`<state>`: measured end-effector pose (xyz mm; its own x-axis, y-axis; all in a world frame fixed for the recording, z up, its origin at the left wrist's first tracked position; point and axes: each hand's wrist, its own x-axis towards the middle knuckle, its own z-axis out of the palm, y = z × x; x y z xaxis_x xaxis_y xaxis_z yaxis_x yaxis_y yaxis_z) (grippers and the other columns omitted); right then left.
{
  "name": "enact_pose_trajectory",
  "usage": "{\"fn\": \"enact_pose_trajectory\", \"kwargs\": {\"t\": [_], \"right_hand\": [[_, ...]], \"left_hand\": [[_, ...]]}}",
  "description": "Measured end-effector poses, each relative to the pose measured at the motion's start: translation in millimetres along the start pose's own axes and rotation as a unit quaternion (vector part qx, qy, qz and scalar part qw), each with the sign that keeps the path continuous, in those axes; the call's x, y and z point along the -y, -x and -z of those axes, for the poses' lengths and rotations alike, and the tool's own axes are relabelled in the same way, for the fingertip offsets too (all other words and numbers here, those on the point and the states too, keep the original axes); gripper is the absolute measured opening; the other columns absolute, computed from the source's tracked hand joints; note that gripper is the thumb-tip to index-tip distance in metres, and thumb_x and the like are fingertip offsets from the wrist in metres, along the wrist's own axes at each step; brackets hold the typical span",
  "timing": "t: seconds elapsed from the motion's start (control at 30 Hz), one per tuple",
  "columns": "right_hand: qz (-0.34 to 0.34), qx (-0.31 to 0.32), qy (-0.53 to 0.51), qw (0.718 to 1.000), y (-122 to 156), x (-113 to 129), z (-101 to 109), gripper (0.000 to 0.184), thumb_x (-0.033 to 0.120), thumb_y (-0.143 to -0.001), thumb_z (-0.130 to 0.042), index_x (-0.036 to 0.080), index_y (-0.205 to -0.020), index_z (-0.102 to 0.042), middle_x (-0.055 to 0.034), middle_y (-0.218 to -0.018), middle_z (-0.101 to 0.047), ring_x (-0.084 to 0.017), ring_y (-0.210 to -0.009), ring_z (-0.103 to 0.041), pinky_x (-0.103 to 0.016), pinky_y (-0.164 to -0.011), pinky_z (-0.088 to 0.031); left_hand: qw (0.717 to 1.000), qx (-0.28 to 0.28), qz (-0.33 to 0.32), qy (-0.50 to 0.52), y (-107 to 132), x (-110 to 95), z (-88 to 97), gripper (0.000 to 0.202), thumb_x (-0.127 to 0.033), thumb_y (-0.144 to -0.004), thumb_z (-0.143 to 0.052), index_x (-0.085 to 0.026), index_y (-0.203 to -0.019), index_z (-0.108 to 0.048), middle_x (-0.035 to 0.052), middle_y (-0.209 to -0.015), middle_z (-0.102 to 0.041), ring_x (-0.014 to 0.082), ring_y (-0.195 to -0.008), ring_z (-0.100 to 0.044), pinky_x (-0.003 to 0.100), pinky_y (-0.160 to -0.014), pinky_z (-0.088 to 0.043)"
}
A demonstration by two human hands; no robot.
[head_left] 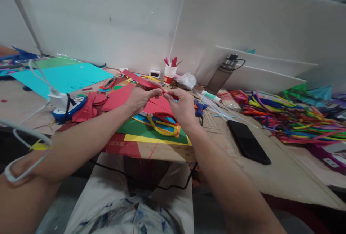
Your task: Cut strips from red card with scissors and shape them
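Note:
Both my hands are raised over the craft table and pinch one long red paper strip. My left hand grips the strip near its middle, and the free end runs up and to the left. My right hand pinches the other end, fingertips almost touching those of the left. Below the hands lie red paper sheets, a green sheet over a yellow one, and curled yellow strips.
A black phone lies to the right, beyond it a heap of coloured pipe cleaners. A blue glue gun, a paper cup, a metal bottle, cyan sheets and a white charger surround the work spot.

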<state>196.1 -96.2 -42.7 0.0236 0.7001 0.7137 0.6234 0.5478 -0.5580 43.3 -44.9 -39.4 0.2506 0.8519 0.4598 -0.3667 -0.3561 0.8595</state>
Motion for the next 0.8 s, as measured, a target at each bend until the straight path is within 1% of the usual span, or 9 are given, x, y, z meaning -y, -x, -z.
{"fn": "enact_pose_trajectory", "kwargs": {"t": [0.07, 0.17, 0.3, 0.47, 0.6, 0.7, 0.8], "right_hand": [[-0.007, -0.001, -0.012, 1.0, -0.5, -0.2, 0.4, 0.014, 0.029, -0.085, -0.065, 0.019, -0.083, -0.075, -0.0054, -0.082, -0.072, -0.019, -0.077, -0.063, -0.032, -0.076, -0.045], [-0.031, 0.002, -0.034, 0.999, -1.2, 0.1, 0.7, 0.015, 0.029, -0.084, -0.065, 0.019, -0.08, -0.074, -0.0049, -0.08, -0.072, -0.018, -0.075, -0.062, -0.031, -0.074, -0.045], [-0.065, 0.008, -0.054, 0.996, -1.8, 0.9, 0.8, 0.015, 0.03, -0.083, -0.065, 0.018, -0.079, -0.074, -0.004, -0.078, -0.072, -0.017, -0.072, -0.061, -0.03, -0.071, -0.045], [-0.062, 0.008, -0.063, 0.996, -2.3, 0.6, 1.4, 0.014, 0.029, -0.082, -0.065, 0.018, -0.079, -0.074, -0.0034, -0.078, -0.072, -0.017, -0.073, -0.061, -0.03, -0.072, -0.045], [-0.062, 0.013, -0.055, 0.996, -1.7, 0.7, 1.7, 0.014, 0.029, -0.082, -0.065, 0.019, -0.079, -0.074, -0.0028, -0.076, -0.071, -0.017, -0.072, -0.061, -0.03, -0.071, -0.045], [-0.06, 0.015, -0.051, 0.997, -1.0, 0.1, 1.3, 0.014, 0.03, -0.082, -0.065, 0.019, -0.079, -0.074, -0.0026, -0.076, -0.071, -0.017, -0.072, -0.061, -0.03, -0.07, -0.045], [-0.051, 0.012, -0.053, 0.997, -0.7, -1.1, 0.8, 0.013, 0.029, -0.082, -0.066, 0.019, -0.08, -0.074, -0.0024, -0.076, -0.071, -0.017, -0.072, -0.061, -0.029, -0.069, -0.044]], "left_hand": [[1.0, 0.007, -0.006, 0.01, 0.2, -0.2, 1.1, 0.015, -0.025, -0.065, -0.083, -0.018, -0.073, -0.072, 0.003, -0.07, -0.068, 0.0119, -0.062, -0.059, 0.027, -0.062, -0.049], [0.999, 0.013, -0.006, 0.036, -1.3, 0.1, 4.6, 0.021, -0.027, -0.063, -0.085, -0.016, -0.076, -0.072, 0.0033, -0.072, -0.069, 0.0123, -0.064, -0.062, 0.026, -0.062, -0.049], [0.998, 0.005, 0.002, 0.055, -6.4, -0.3, 9.7, 0.029, -0.032, -0.06, -0.087, -0.015, -0.077, -0.072, 0.0026, -0.068, -0.068, 0.0112, -0.058, -0.061, 0.025, -0.061, -0.05], [0.997, -0.004, -0.001, 0.077, -10.1, -1.5, 11.7, 0.024, -0.027, -0.062, -0.086, -0.014, -0.074, -0.071, 0.0022, -0.065, -0.068, 0.0107, -0.056, -0.061, 0.025, -0.058, -0.05], [0.996, -0.041, 0.023, 0.073, -9.2, -1.8, 9.7, 0.02, -0.023, -0.064, -0.085, -0.014, -0.07, -0.068, 0.001, -0.062, -0.066, 0.0097, -0.053, -0.06, 0.023, -0.056, -0.049], [0.994, -0.066, 0.036, 0.079, -8.6, -1.0, 9.2, 0.022, -0.023, -0.062, -0.086, -0.013, -0.068, -0.067, 0.0011, -0.063, -0.066, 0.0093, -0.052, -0.06, 0.023, -0.054, -0.048], [0.992, -0.069, 0.041, 0.093, -8.6, 0.2, 9.7, 0.025, -0.026, -0.058, -0.088, -0.013, -0.067, -0.068, 0.0024, -0.064, -0.067, 0.0093, -0.053, -0.06, 0.022, -0.053, -0.048]]}}
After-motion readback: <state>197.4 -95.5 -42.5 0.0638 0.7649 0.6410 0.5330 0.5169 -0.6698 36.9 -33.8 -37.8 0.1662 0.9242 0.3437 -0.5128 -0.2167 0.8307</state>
